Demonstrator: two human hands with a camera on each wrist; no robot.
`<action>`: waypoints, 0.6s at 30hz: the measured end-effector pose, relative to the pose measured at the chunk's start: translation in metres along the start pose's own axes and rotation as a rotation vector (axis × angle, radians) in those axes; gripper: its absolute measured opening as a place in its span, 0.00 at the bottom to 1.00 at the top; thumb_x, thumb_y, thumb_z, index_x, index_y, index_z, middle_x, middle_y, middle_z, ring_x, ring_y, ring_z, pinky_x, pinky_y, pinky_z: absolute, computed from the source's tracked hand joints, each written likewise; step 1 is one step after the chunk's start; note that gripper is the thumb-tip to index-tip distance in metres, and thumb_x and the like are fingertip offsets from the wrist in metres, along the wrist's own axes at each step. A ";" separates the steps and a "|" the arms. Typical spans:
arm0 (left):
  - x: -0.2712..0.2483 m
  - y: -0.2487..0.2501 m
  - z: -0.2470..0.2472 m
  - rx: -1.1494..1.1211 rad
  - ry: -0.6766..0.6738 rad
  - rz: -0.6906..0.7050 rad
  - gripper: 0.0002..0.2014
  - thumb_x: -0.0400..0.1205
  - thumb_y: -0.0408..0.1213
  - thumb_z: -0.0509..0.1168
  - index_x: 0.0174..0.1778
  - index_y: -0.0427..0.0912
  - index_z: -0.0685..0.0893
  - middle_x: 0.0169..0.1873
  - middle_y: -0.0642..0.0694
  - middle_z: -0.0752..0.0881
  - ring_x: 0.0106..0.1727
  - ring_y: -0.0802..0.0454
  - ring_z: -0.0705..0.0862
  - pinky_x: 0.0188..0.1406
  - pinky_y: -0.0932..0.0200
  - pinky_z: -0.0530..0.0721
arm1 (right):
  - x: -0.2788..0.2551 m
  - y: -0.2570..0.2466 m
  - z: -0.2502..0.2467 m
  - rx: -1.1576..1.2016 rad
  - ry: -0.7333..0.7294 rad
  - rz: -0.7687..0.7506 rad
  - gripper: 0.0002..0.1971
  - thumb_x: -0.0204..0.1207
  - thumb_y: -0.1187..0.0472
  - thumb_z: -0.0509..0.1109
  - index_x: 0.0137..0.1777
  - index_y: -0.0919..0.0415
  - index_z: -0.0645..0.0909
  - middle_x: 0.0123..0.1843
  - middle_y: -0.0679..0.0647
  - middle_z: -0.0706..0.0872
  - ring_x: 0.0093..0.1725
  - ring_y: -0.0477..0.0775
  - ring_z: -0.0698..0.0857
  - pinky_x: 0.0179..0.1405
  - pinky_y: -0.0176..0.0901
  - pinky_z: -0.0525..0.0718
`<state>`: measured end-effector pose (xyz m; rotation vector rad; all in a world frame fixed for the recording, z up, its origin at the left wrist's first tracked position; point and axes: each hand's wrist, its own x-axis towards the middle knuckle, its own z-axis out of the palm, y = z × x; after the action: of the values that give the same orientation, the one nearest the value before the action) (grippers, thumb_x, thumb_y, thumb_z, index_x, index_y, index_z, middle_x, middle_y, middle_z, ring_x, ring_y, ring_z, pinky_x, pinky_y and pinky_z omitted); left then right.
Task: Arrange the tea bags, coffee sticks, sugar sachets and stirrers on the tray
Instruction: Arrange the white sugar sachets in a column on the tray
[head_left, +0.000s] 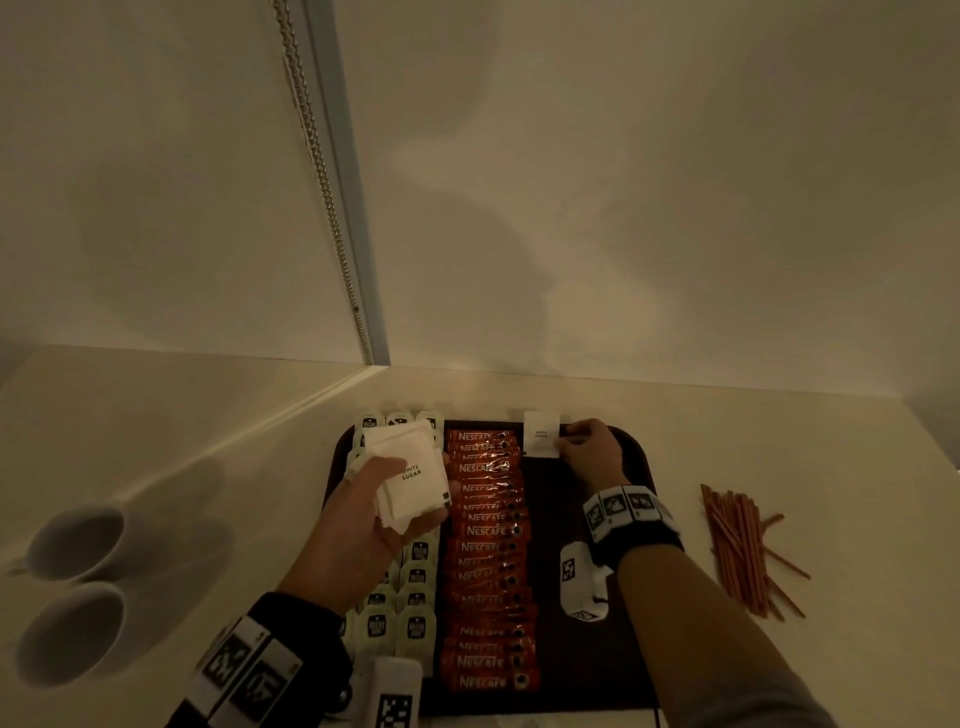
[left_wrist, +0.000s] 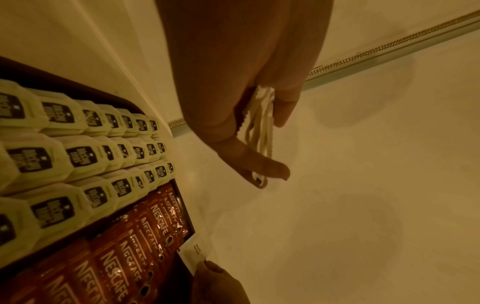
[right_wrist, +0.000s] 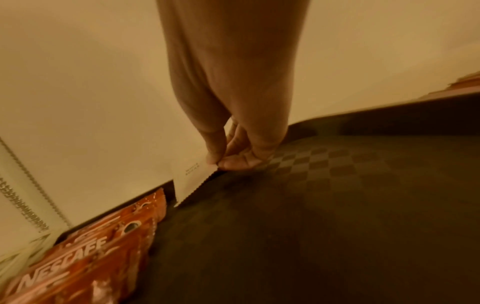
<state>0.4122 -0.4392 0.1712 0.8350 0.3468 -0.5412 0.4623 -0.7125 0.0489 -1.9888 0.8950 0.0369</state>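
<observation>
Nearest to us, our left hand (head_left: 363, 499) hovers above the tea bags and grips a stack of white sugar sachets (head_left: 413, 475), thumb on one face and fingers (left_wrist: 287, 102) curled behind; the top one reads "WHITE SUGAR". In the left wrist view the stack shows edge-on, so we cannot count it.

Our right hand (head_left: 592, 454) reaches to the far edge of the dark tray (head_left: 592, 654), where thumb and fingers (right_wrist: 215, 148) pinch one corner of a single sugar sachet (head_left: 541, 434). It stands nearly upright against the tray's far rim, just beside the top of the coffee row, its lower edge touching the checkered tray floor. Its small print also reads "WHITE SUGAR", though faintly.

On the tray, pale green tea bags (head_left: 418, 577) fill the left side in overlapping columns; their dark labels carry writing too small and blurred for us to read. Red coffee sticks (head_left: 488, 551) marked "NESCAFE" run down the middle in one overlapping row. The right part of the tray lies bare between the sticks and the right rim, giving open room under our right forearm.

Thin brown stirrers (head_left: 740, 551) lie in a loose bundle on the pale tabletop (head_left: 805, 457), right of the tray and apart from it. Two white cups (head_left: 78, 587) sit on the tabletop well to the left. The wall stands close behind the tray's far edge. The tray's near edge is cut off by the frame and partly covered by our wristbands.
</observation>
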 end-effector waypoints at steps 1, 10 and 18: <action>0.000 0.000 0.000 -0.011 -0.001 0.005 0.12 0.84 0.31 0.54 0.55 0.41 0.81 0.39 0.40 0.91 0.37 0.42 0.91 0.26 0.55 0.89 | 0.000 -0.001 0.001 -0.009 0.008 0.000 0.15 0.73 0.65 0.74 0.58 0.64 0.77 0.54 0.59 0.85 0.56 0.56 0.83 0.59 0.46 0.81; 0.008 0.000 -0.006 0.019 0.087 0.088 0.10 0.84 0.29 0.57 0.54 0.45 0.81 0.37 0.45 0.92 0.38 0.46 0.90 0.25 0.55 0.88 | 0.002 -0.004 0.002 -0.076 0.063 -0.034 0.16 0.73 0.66 0.74 0.58 0.67 0.76 0.56 0.63 0.84 0.54 0.55 0.81 0.49 0.38 0.76; 0.011 0.002 -0.002 0.107 0.147 0.151 0.10 0.81 0.28 0.63 0.53 0.46 0.81 0.38 0.48 0.91 0.38 0.52 0.89 0.18 0.64 0.79 | -0.051 -0.051 -0.011 0.106 -0.017 -0.272 0.10 0.77 0.55 0.70 0.52 0.61 0.79 0.46 0.52 0.85 0.47 0.51 0.83 0.44 0.40 0.82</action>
<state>0.4220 -0.4398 0.1656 0.9987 0.3879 -0.3613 0.4518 -0.6760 0.1111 -1.9906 0.5965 -0.1450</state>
